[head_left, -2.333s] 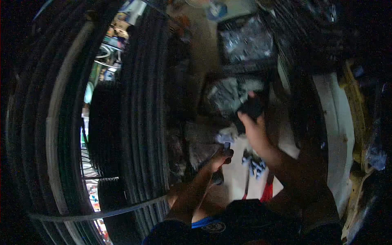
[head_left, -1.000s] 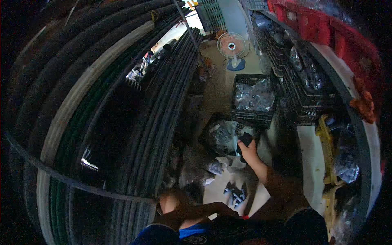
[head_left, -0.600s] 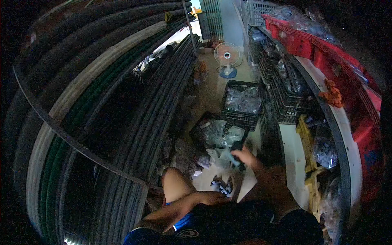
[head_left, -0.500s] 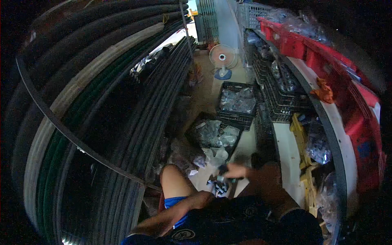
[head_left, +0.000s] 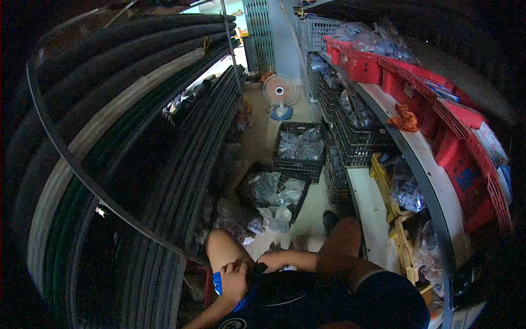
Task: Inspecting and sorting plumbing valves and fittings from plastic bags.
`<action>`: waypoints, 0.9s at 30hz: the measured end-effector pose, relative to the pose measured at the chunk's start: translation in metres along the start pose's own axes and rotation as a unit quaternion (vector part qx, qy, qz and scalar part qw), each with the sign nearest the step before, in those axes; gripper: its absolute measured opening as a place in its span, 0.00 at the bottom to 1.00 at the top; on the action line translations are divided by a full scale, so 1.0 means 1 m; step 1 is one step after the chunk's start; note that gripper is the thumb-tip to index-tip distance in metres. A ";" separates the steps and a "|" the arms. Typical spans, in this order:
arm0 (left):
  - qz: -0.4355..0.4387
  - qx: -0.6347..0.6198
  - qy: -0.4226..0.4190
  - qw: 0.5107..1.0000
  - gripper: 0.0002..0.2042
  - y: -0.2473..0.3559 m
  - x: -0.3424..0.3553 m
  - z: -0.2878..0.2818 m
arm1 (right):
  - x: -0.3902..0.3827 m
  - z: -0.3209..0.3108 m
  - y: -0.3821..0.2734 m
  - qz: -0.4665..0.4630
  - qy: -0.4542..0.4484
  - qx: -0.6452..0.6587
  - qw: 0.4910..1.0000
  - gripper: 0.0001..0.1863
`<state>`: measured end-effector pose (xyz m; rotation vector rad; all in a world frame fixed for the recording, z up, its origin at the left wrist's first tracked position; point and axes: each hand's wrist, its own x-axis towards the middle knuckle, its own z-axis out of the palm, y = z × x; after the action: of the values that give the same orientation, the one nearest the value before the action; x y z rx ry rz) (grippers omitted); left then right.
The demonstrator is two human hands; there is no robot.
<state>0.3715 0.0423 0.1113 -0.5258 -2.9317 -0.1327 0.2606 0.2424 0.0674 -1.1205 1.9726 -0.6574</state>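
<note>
My two hands are close together over my lap, near my bare left knee. My left hand (head_left: 234,278) is closed, its fingers bent against something dark beside the blue shorts (head_left: 218,283). From the right, my right hand (head_left: 272,260) reaches across and its fingers close at a small dark thing (head_left: 259,268) between the hands. What exactly either hand holds is too dark to make out. In front of my knees is an open black crate (head_left: 300,211) with clear plastic bags (head_left: 266,186) in it. One clear bag (head_left: 276,218) hangs over its near edge.
Long dark tubes (head_left: 181,159) fill a rack on the left, behind a curved metal bar (head_left: 109,203). A second black crate (head_left: 298,167) and a fan (head_left: 280,93) stand ahead. Stacked crates (head_left: 356,137), yellow crates (head_left: 406,255) and a shelf with red bins (head_left: 372,68) line the right.
My right hand has drawn back from above a pile of small pieces on the floor to my lap, beside my left hand. The view has shifted, and that pile is now mostly hidden.
</note>
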 end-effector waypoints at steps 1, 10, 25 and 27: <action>0.016 -0.003 0.044 0.999 0.16 -0.002 0.009 -0.005 | 0.000 -0.002 -0.003 0.029 -0.004 -0.018 0.999 0.18; 0.010 -0.013 -0.150 0.989 0.22 -0.041 0.118 -0.039 | 0.017 0.027 0.051 -0.008 0.282 -0.009 0.959 0.16; 0.113 -0.081 -0.282 0.949 0.23 -0.050 0.164 0.098 | 0.006 -0.001 0.136 0.121 0.297 0.138 0.937 0.23; 0.049 -0.285 -0.201 0.936 0.29 -0.043 0.183 0.087 | -0.009 -0.030 0.127 0.051 0.484 0.205 0.849 0.20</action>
<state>0.1749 0.0739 0.0551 -0.8629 -3.2252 -0.9968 0.1779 0.3134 -0.0043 -0.3988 2.4625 -1.7329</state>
